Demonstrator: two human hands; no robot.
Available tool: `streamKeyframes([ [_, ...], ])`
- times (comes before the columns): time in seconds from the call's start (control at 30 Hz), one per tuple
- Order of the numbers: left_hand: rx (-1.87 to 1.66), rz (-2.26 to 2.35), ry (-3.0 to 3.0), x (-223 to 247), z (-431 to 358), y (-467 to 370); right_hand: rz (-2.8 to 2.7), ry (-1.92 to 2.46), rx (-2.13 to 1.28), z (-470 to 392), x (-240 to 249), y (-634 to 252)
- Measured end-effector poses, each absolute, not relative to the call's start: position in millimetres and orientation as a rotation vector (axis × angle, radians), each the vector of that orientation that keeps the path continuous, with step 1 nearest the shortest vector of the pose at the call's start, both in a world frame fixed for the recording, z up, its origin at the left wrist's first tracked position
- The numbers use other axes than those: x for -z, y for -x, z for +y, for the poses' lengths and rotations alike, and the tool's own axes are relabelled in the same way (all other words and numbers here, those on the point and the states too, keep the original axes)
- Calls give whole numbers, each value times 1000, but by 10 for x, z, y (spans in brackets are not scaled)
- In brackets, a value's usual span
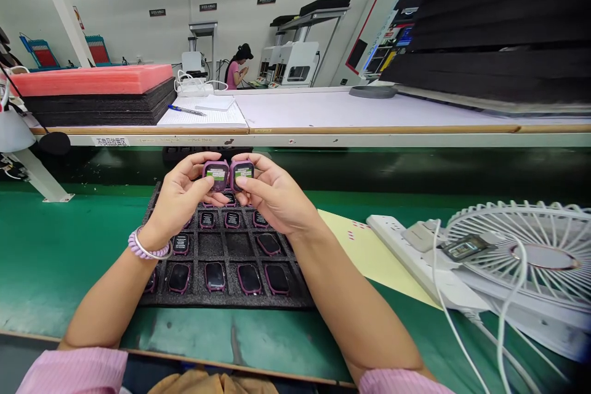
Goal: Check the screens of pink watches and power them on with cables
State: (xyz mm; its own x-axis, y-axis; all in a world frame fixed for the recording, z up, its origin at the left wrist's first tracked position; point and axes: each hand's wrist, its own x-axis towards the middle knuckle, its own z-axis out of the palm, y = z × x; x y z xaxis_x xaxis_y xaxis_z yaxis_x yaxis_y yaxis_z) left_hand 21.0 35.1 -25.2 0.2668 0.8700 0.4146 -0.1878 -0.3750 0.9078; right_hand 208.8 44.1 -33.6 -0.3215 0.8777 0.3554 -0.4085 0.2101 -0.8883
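Observation:
My left hand [187, 188] grips a purple-framed smartwatch body [215, 173], its thumb at the lower part of the screen. In my right hand [270, 188] is a second smartwatch body [242, 173] of the same kind, held close beside the first. Both screens are lit with green and white areas. Below my hands a black foam tray [210, 247] lies on the green bench, with several more strapless watches in its pockets. Some of those screens show white text and others are dark. Two pockets in the middle hold no watch. My hands cover part of the back rows.
A white fan [530, 258], a power strip [415, 252] and loose cables lie at the right, by a yellow sheet [364, 243]. Above the bench runs a shelf [295, 112] bearing red and black foam, papers with a pen [187, 110], and stacked black trays [498, 43]. A person works in the background.

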Motion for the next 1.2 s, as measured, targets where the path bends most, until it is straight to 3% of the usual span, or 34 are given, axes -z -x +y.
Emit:
streamKeyframes([
  [0.93, -1342, 642, -1428, 183, 364, -173, -1293, 463, -1478, 462, 310, -2094],
  [1.2, -1498, 568, -1564, -15, 501, -234, -1432, 390, -1330, 614, -26, -2072],
])
